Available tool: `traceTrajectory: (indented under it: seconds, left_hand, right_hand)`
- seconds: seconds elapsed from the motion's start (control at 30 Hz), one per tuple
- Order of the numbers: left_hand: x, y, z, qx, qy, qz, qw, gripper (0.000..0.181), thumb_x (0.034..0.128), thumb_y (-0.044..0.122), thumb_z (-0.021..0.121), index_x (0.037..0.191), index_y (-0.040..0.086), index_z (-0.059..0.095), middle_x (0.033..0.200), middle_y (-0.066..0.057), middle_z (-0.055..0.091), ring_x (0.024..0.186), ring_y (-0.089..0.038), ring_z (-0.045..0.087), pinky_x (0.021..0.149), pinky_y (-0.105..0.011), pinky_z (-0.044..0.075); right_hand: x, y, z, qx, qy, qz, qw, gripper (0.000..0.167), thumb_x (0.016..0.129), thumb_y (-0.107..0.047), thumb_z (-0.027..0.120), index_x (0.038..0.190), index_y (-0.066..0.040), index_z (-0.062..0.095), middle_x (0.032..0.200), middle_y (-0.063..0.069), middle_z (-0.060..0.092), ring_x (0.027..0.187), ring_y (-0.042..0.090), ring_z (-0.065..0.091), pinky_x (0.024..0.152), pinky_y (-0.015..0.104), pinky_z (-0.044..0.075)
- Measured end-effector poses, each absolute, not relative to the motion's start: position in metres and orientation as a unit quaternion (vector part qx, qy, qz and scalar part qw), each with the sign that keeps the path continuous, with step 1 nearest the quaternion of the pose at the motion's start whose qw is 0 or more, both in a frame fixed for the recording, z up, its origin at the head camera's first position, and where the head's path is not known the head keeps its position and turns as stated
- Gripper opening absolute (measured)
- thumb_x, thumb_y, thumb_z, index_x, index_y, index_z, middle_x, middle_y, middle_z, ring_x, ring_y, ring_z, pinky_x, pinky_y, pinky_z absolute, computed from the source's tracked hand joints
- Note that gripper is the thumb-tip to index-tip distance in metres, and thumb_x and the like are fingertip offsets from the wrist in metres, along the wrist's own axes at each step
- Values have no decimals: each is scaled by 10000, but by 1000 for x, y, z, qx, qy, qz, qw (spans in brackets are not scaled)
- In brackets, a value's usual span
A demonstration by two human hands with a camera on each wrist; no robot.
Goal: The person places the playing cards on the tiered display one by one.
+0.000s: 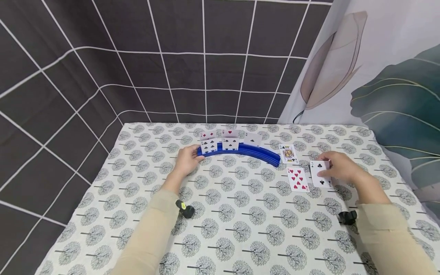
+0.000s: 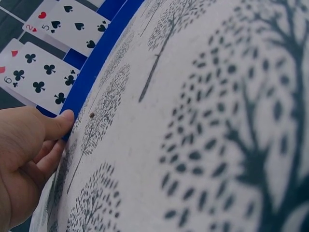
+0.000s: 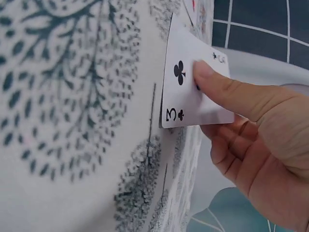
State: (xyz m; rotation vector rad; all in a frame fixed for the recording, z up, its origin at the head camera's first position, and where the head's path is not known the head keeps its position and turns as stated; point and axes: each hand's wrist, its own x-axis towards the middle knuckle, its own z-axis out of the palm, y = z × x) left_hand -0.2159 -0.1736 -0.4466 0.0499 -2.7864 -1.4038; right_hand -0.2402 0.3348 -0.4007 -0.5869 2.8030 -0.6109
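My left hand [image 1: 186, 161] grips the left end of a curved blue card holder [image 1: 256, 150], thumb on its near edge in the left wrist view. In the holder's front row stand a six of clubs [image 2: 41, 79] and a five of spades [image 2: 77, 26]. Behind them are a diamonds card [image 1: 207, 135] and a two of hearts [image 1: 229, 133]; a black-suited card [image 1: 252, 139] stands to their right. Over at the right, my right hand [image 1: 339, 166] pinches a three of clubs [image 3: 181, 99], thumb across its face. The card is tilted, its lower edge close to the cloth.
A king [image 1: 288, 154] lies face up by the holder's right end, with a hearts card [image 1: 298, 179] nearer me. The tablecloth [image 1: 233, 229] has a tree print. A dark checked curtain [image 1: 178, 72] hangs behind the table, a leaf-patterned one [image 1: 388, 57] at the right.
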Motion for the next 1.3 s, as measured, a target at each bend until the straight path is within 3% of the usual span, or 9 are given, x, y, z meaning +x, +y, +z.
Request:
traceTrajectory:
  seconds: [0.13, 0.37, 0.5, 0.63, 0.7, 0.77, 0.87, 1.0, 1.3]
  left_hand:
    - [-216, -173, -446, 16, -894, -448, 13, 565, 892, 65, 764, 1395, -63, 541, 1308, -289, 613, 1203, -367, 635, 1010, -350, 552]
    - [-215, -174, -447, 13, -894, -448, 16, 554, 891, 48, 760, 1389, -68, 545, 1301, -291, 617, 1197, -369, 639, 1008, -349, 554]
    - [-216, -175, -449, 11, -891, -453, 18, 550, 889, 43, 761, 1383, -72, 548, 1296, -292, 619, 1193, -371, 641, 1005, -348, 555]
    - [-217, -175, -450, 10, -891, -454, 19, 545, 887, 55, 767, 1375, -65, 560, 1290, -290, 625, 1190, -367, 644, 1000, -342, 557]
    - [-217, -175, -450, 10, -892, -451, 21, 540, 886, 64, 771, 1371, -59, 568, 1285, -286, 630, 1187, -365, 646, 1000, -341, 557]
    - [-217, -175, -450, 6, -894, -447, 25, 535, 888, 59, 768, 1367, -67, 568, 1280, -292, 629, 1185, -373, 645, 1000, -351, 557]
    - [-216, -175, -449, 1, -895, -444, 28, 536, 888, 57, 768, 1366, -73, 565, 1276, -298, 628, 1183, -382, 643, 1002, -363, 557]
    - [-217, -175, -449, 6, -897, -442, 26, 541, 885, 69, 773, 1368, -65, 568, 1280, -290, 630, 1187, -374, 643, 1007, -359, 556]
    - [-215, -174, -447, 9, -894, -447, 15, 555, 888, 60, 766, 1380, -77, 549, 1295, -301, 616, 1197, -386, 634, 1011, -368, 552]
  right_hand:
    - [-242, 336, -397, -203, 955, -205, 70, 282, 862, -113, 796, 1069, -2, 641, 806, 60, 574, 685, 183, 499, 565, 300, 436]
    - [-244, 333, -391, -212, 952, -222, -8, 235, 939, -64, 709, 1118, 70, 636, 831, 106, 628, 687, 189, 512, 551, 295, 454]
    - [-244, 328, -388, -206, 948, -238, -49, 173, 933, -47, 713, 1067, 48, 659, 841, 158, 655, 725, 296, 616, 566, 307, 512]
    - [-243, 322, -386, -195, 944, -255, -73, 218, 923, -53, 728, 1086, 80, 669, 969, 285, 700, 825, 454, 685, 636, 433, 614]
    - [-243, 319, -384, -197, 942, -259, -85, 233, 922, -58, 731, 1094, 89, 674, 1021, 309, 699, 833, 456, 693, 640, 398, 623]
    - [-244, 316, -383, -205, 937, -262, -104, 227, 913, -50, 740, 1081, 91, 683, 1018, 307, 704, 769, 379, 703, 615, 296, 601]
    - [-247, 309, -380, -214, 930, -270, -130, 208, 893, -36, 756, 1053, 85, 699, 971, 288, 717, 666, 118, 653, 570, 128, 491]
    - [-248, 297, -378, -215, 921, -292, -144, 195, 887, -33, 766, 1036, 78, 710, 936, 279, 722, 640, -114, 517, 552, 54, 431]
    - [-249, 266, -371, -238, 903, -314, -171, 143, 879, -7, 770, 1000, 54, 726, 881, 222, 741, 655, -41, 588, 555, 34, 452]
